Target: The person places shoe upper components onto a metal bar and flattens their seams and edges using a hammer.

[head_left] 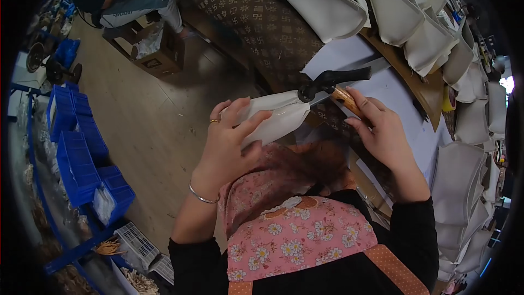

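My left hand [234, 136] grips a white, folded, pouch-like piece of material [278, 114], thumb below and fingers over its top. The piece stretches right to a black metal tool part [327, 82] with a round joint and a long dark arm, which meets or overlaps its right end. In my right hand [379, 125] is a wooden handle [348, 102], held between thumb and fingers. A thin metal shaft runs from this handle toward the white piece. Whether the handle and the black part form one tool, I cannot tell.
Stacks of pale curved pieces [398, 11] lie along the right and top. White sheets [404, 98] lie under the tool. Blue bins [79, 169] stand at left. A seated person [136, 0] is at the upper left beside a cardboard box [158, 52]. Patterned dark cloth [251, 16] covers the surface ahead.
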A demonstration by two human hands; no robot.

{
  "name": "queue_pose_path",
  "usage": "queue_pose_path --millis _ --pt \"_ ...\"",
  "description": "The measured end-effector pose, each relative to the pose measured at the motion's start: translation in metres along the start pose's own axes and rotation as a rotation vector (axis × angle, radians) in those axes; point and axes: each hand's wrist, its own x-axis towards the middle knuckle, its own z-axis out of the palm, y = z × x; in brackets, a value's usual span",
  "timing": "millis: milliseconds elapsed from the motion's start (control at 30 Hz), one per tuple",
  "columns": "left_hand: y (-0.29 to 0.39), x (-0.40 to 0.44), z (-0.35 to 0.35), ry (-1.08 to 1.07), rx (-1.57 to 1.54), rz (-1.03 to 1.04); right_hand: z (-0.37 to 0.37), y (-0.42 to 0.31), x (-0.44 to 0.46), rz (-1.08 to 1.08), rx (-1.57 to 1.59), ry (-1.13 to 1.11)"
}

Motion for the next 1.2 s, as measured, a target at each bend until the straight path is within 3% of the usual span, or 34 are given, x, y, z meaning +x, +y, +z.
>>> queue_pose_path --millis 167,233,267,367,400,533,633,700,767,867,933,1000,1067,1133,1200 --pt "-0.004 -0.003 0.007 0.035 0.023 0.019 -0.017 0.003 0.004 -0.115 -0.048 0.054" --pt "-0.002 -0.005 0.008 0.046 0.046 0.021 -0.020 0.004 0.004 -0.261 -0.060 0.373" --pt "-0.002 -0.005 0.008 0.041 0.055 0.020 -0.017 0.002 0.003 -0.218 0.109 0.422" --pt "0.000 -0.005 0.006 0.036 0.058 0.016 -0.004 0.013 -0.002 -0.289 -0.018 0.228" --pt "0.000 -0.005 0.006 0.034 0.052 0.015 -0.008 -0.003 0.006 -0.224 -0.166 -0.031" --pt "0.001 -0.006 0.007 0.044 0.060 -0.009 -0.016 -0.001 0.010 -0.163 -0.166 0.054" --pt "-0.001 -0.008 0.010 0.053 0.044 -0.012 0.003 0.005 0.005 -0.257 0.127 0.406" --pt "0.000 -0.007 0.009 0.051 0.037 -0.021 -0.002 -0.007 0.006 -0.200 -0.102 -0.038" --pt "0.002 -0.007 0.008 0.047 0.022 -0.016 -0.012 -0.016 0.010 -0.110 -0.050 -0.025" --pt "-0.001 -0.008 0.010 0.055 0.017 -0.025 -0.016 -0.007 0.008 -0.195 -0.182 0.103" --pt "0.000 -0.010 0.011 0.063 0.025 -0.029 0.000 -0.002 0.007 -0.297 0.102 0.344" --pt "0.003 -0.009 0.009 0.044 0.033 -0.061 -0.001 -0.001 0.009 -0.398 0.003 0.220" --pt "0.003 -0.008 0.008 0.042 0.018 -0.041 -0.015 -0.020 0.019 -0.192 -0.117 -0.036" --pt "0.001 -0.008 0.009 0.045 -0.001 -0.042 -0.020 -0.019 0.017 -0.187 -0.164 -0.035" --pt "0.001 -0.009 0.012 0.067 0.033 -0.043 -0.011 -0.017 0.013 -0.289 0.042 0.279"
